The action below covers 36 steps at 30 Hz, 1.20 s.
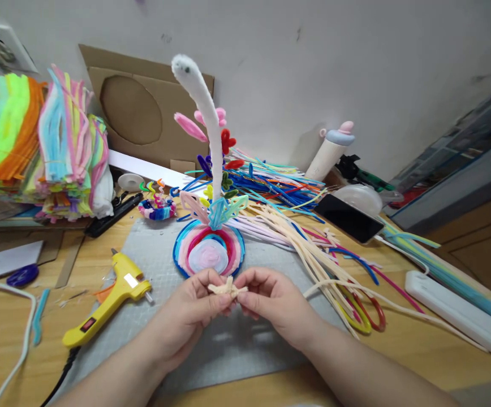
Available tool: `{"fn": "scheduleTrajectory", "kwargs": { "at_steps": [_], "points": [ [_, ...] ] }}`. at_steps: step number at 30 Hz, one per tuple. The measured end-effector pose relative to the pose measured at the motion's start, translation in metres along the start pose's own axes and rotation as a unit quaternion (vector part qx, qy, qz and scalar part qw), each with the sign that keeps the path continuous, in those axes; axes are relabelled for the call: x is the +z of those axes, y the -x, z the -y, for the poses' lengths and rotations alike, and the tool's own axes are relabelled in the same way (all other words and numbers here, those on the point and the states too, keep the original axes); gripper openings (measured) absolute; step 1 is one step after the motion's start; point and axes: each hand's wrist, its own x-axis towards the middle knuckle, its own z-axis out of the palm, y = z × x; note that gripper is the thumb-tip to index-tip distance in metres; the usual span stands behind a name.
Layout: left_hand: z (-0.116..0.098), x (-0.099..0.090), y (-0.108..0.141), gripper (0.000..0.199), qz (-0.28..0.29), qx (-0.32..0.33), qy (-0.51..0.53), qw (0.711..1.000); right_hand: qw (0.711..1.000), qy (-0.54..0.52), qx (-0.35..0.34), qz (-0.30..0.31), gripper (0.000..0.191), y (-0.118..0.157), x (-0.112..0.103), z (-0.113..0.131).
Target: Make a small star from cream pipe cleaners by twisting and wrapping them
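Observation:
Between my hands is a small cream piece of bent pipe cleaner (228, 286), with short arms sticking out of it. My left hand (201, 299) pinches it from the left, thumb on top. My right hand (266, 297) grips its right end between thumb and fingers. Just beyond them stands a pipe-cleaner craft with a round base (180, 257) of blue, pink and white rings, a tall white curved stem (215, 141), coloured flower and leaf shapes, and pink and teal loops at its foot. Both hands are over a grey cutting mat (143, 339).
A yellow glue gun (118, 297) lies on the left. Cream pipe cleaners (300, 243), scissors (377, 314), a phone (349, 217) and a white power strip (457, 314) are on the right. Bundled pipe cleaners (65, 141), cardboard (173, 107) and a tilted bottle (328, 155) stand behind.

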Motion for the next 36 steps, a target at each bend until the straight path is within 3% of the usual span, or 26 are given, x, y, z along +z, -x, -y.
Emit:
{"fn": "scheduleTrajectory", "kwargs": {
  "at_steps": [9, 17, 23, 36],
  "points": [
    [0.0007, 0.0044, -0.0046, 0.022, -0.056, 0.076, -0.108, 0.990, 0.998, 0.039, -0.002, -0.041, 0.026, -0.0012, 0.0007, -0.0031],
    [0.0001, 0.0037, -0.0030, 0.018, -0.022, 0.046, -0.097, 0.994, 0.996, 0.068, -0.012, -0.053, 0.028, -0.0012, -0.0018, -0.0040],
    [0.0036, 0.0012, -0.0025, 0.013, 0.003, 0.047, -0.095, 0.994, 0.998, 0.054, -0.021, -0.025, 0.027, -0.0014, 0.0017, -0.0028],
    [0.0013, 0.0062, -0.0041, 0.017, -0.042, 0.055, -0.107, 0.992, 0.994, 0.068, -0.031, -0.085, 0.026, -0.0004, 0.0036, -0.0105]
  ]
}}
